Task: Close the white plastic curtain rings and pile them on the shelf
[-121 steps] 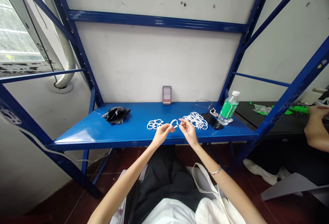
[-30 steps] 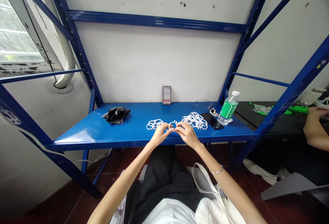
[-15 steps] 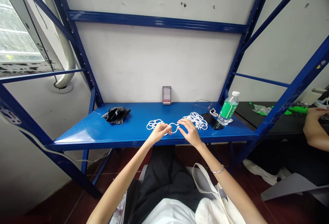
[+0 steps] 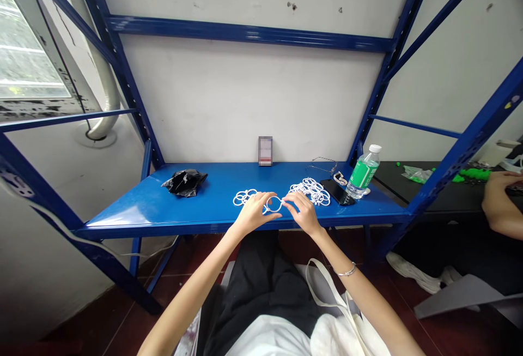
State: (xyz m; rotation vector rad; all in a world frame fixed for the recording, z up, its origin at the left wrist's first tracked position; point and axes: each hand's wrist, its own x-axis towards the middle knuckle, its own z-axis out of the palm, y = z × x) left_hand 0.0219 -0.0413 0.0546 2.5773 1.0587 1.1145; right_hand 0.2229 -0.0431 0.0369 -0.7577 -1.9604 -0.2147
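Observation:
Both hands hold one white plastic ring (image 4: 274, 204) just above the front of the blue shelf (image 4: 163, 206). My left hand (image 4: 254, 212) pinches its left side and my right hand (image 4: 301, 211) pinches its right side. A small heap of white rings (image 4: 244, 197) lies just beyond my left hand. A larger heap of white rings (image 4: 311, 191) lies beyond my right hand. My right wrist wears a thin silver bracelet.
On the shelf lie a crumpled black bag (image 4: 184, 181), a small upright card (image 4: 265, 151) against the wall, spectacles (image 4: 322, 166), a dark phone (image 4: 337, 192) and a green-labelled water bottle (image 4: 362, 172). Blue rack posts frame both sides. Another person's hand (image 4: 500, 195) works at the right.
Four seconds ago the ring was held raised and open between separated hands. Since then both hands have come down towards the shelf and closer together, and the ring now looks like a closed loop.

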